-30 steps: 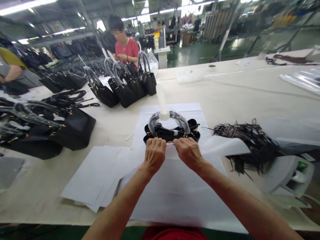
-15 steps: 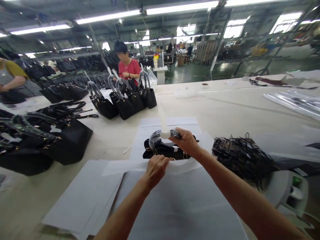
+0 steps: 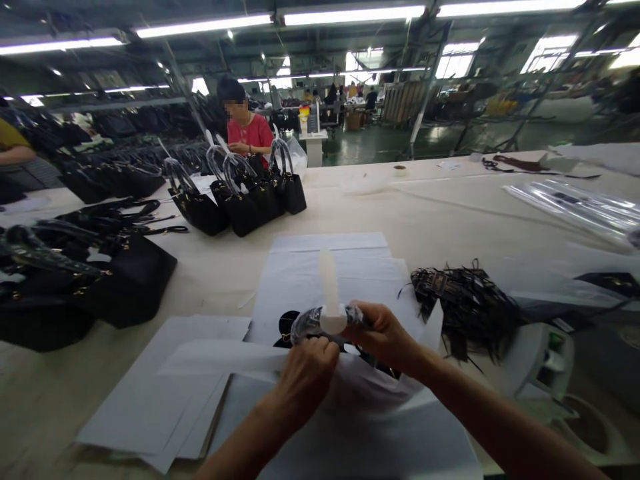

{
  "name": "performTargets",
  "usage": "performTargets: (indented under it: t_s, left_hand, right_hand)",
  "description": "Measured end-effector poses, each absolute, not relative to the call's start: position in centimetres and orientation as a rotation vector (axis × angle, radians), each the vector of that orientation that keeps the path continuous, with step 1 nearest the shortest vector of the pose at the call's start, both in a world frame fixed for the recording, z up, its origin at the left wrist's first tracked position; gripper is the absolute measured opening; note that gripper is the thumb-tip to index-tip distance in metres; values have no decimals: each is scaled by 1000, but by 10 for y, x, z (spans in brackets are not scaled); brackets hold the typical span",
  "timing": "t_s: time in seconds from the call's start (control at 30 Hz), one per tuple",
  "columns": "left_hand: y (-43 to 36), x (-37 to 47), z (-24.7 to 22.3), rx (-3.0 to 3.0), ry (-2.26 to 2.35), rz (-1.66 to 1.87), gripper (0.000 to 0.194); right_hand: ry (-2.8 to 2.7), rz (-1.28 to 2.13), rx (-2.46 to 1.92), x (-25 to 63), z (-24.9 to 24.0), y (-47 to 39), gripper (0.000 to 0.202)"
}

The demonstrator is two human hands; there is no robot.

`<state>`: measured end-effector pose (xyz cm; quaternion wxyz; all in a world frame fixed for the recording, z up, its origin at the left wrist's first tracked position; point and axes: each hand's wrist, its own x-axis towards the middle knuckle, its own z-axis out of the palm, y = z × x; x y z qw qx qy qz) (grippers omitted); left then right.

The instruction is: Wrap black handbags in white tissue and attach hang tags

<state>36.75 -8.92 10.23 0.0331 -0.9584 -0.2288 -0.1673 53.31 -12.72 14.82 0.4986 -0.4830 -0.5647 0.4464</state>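
A black handbag (image 3: 289,323) lies on white paper in front of me, partly hidden by my hands and the tissue. Its handle (image 3: 306,323) is wrapped in clear plastic, with a white strip (image 3: 330,283) around it that stands up. My right hand (image 3: 383,333) is closed around the right side of this handle. Against the near side of the bag, my left hand (image 3: 311,370) has its fingers curled on the edge of a thin white tissue sheet (image 3: 225,355). The tissue bunches up below the bag, between my forearms.
White sheets (image 3: 150,393) are stacked at left on the table (image 3: 360,217). Several black handbags (image 3: 135,280) stand further left and at the back. Black tags with cords (image 3: 455,300) are heaped at right, near clear plastic (image 3: 575,203). A person in red (image 3: 253,133) works across the table.
The handbag and both my hands have come nearer to me. The tissue has risen and bunched against the bag's near side. The view has shifted slightly.
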Motion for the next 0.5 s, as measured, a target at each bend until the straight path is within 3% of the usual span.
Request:
performTargets:
  t_s: [0.07,0.2,0.3,0.5]
  left_hand:
    - [-86,376,100,-3019,-733,-421,21]
    - [-74,393,94,-3034,-796,-260,15]
    - [-78,391,88,-2958,-830,-273,18]
    - [-121,360,51,-2707,-344,-886,34]
  right_hand:
    - [-1466,1035,-1232,532,150,-137,24]
    - [-1712,579,-1520,532,131,-153,75]
    - [-1696,277,-1736,534,98,-156,64]
    - [-1595,159,-1734,532,66,-154,51]
